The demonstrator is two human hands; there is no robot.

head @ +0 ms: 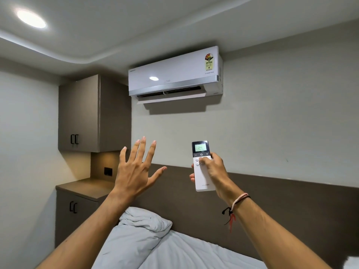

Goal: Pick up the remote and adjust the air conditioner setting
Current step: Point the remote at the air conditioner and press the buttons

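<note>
Far left: brown wall cabinet (79, 113) mounted above a counter (85, 188). Left hand (134, 169) raised, fingers spread wide, holding nothing, well apart from the remote. Air conditioner (174, 74) fixed high on the far wall, louvre open. Remote (202, 166) held upright in the right hand (212, 171), fingers wrapped round its lower body, thumb pressed on the button area; display, reading 24, stands clear above the grip. Thread bracelets (236, 205) on right wrist. Pillow (143, 220) near, below.
</note>
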